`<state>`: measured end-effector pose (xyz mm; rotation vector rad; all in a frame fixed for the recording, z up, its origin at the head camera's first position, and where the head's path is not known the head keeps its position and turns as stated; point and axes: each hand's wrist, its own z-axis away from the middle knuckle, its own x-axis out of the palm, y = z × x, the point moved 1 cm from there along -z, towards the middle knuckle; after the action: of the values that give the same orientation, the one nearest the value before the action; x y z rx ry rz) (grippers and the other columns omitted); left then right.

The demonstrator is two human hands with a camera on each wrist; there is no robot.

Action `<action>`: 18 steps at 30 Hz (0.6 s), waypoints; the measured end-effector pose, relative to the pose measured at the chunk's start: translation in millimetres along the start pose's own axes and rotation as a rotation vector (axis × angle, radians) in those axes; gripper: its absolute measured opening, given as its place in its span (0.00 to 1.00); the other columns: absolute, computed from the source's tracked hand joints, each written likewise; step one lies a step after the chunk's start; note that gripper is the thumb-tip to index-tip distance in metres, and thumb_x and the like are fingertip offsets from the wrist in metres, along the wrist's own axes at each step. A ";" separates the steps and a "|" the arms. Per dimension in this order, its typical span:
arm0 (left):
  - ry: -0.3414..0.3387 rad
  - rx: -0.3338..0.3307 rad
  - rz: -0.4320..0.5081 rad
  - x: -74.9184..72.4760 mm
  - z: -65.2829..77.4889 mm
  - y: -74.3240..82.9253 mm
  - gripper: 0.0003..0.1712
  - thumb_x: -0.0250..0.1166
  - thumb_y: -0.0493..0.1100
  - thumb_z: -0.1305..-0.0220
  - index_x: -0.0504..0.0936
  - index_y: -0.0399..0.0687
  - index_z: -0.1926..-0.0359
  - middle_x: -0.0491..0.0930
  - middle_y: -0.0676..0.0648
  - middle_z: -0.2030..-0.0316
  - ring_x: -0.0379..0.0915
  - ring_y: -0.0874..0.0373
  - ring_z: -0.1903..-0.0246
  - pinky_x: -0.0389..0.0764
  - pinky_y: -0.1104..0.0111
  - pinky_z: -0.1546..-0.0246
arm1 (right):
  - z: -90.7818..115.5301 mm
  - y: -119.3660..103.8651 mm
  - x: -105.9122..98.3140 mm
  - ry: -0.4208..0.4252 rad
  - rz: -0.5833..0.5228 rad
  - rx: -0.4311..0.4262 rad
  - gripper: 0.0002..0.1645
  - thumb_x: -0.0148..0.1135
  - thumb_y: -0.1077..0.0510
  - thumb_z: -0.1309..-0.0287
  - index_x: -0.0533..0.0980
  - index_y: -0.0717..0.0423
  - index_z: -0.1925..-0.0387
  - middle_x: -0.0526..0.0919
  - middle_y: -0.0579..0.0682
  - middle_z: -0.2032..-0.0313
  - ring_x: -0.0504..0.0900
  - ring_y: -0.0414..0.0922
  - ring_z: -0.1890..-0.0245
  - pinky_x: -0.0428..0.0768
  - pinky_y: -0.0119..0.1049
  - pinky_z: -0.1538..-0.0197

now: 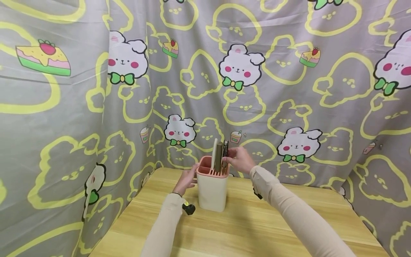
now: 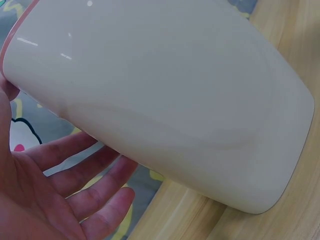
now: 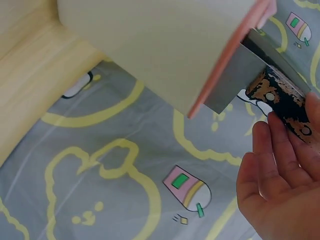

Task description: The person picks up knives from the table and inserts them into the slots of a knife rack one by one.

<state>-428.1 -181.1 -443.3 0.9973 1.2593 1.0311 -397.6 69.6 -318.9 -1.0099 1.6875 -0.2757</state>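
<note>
A cream knife holder (image 1: 212, 194) with a pink slotted top stands upright on the table. My right hand (image 1: 240, 159) pinches the worn black-and-brown handle (image 3: 280, 100) of a knife at the holder's right side. Part of its broad grey blade (image 3: 230, 82) shows above the pink rim; the remainder is hidden inside. Beside it, a white handle (image 1: 214, 153) and a dark brown handle (image 1: 218, 157) rise from the slots. At the holder's left wall is my left hand (image 2: 75, 185), its fingers loosely extended and fingertips right at the wall.
The wooden table (image 1: 257, 221) extends in front of the holder and to both sides. A grey curtain (image 1: 205, 103) with yellow outlines and white cartoon heads hangs close behind the table and along its left side. Open pink-edged compartments (image 1: 204, 165) lie left of the handles.
</note>
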 end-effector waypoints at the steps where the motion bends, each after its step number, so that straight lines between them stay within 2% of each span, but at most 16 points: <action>1: 0.001 0.004 -0.002 0.1 0.6 0.2 0.52 0.48 0.82 0.43 0.79 0.43 0.41 0.83 0.39 0.47 0.84 0.47 0.53 0.80 0.48 0.46 | 0.4 1.4 1.7 -0.003 -0.005 -0.002 0.10 0.69 0.56 0.41 0.84 0.57 0.60 0.89 0.52 0.66 0.85 0.43 0.65 0.82 0.40 0.56; 7: 0.005 0.008 -0.012 2.1 3.0 1.5 0.53 0.47 0.83 0.43 0.79 0.43 0.41 0.83 0.40 0.46 0.85 0.47 0.53 0.81 0.49 0.47 | 4.4 7.0 7.9 -0.014 -0.051 0.019 0.10 0.69 0.57 0.41 0.84 0.58 0.59 0.89 0.53 0.65 0.85 0.43 0.65 0.82 0.39 0.57; 13: 0.012 0.006 -0.002 2.4 0.8 0.4 0.51 0.48 0.80 0.40 0.79 0.42 0.41 0.83 0.39 0.47 0.85 0.47 0.53 0.80 0.48 0.46 | 5.4 11.0 10.2 -0.008 -0.052 0.013 0.11 0.70 0.59 0.43 0.83 0.60 0.59 0.89 0.54 0.66 0.85 0.43 0.66 0.82 0.38 0.58; 18: 0.011 0.007 -0.005 1.8 -0.2 -0.9 0.53 0.48 0.82 0.43 0.79 0.41 0.40 0.83 0.38 0.47 0.84 0.47 0.52 0.81 0.48 0.46 | 7.4 12.6 11.0 -0.019 -0.042 0.030 0.17 0.70 0.56 0.43 0.81 0.61 0.54 0.88 0.55 0.61 0.86 0.45 0.62 0.82 0.42 0.53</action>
<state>-428.2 -179.6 -444.6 0.9946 1.2741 1.0308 -397.6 71.4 -337.0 -1.0232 1.6416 -0.3167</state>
